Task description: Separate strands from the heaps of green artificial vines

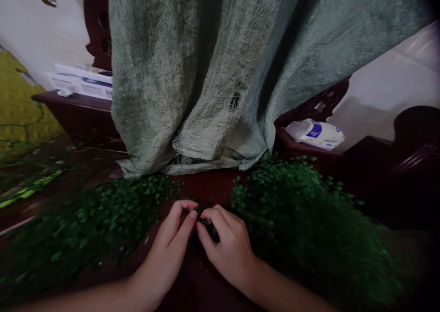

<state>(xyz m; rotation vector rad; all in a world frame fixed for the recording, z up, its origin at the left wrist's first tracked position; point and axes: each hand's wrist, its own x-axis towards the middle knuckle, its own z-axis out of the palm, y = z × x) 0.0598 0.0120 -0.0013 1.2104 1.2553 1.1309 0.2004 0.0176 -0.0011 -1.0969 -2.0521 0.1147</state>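
My left hand (pixel 174 236) and my right hand (pixel 229 243) meet over the middle of a dark red table (pixel 206 186), fingertips nearly touching. The thumb and forefinger of each are bent together in a pinch. A small dark green sprig (pixel 208 221) shows between them, dim and partly covered by the fingers. On the left lies a long heap of small-leaved greens (pixel 110 215). A larger heap of leafy greens (pixel 299 211), blurred towards its near end, spreads beside my right hand.
A grey-green woven sack (pixel 227 87) hangs behind the table, with a torn hole. A white box (pixel 85 85) stands on a dark wooden ledge (pixel 79 112) at left. A tissue pack (pixel 318 134) lies at right. Bright green stems (pixel 32 188) lie far left.
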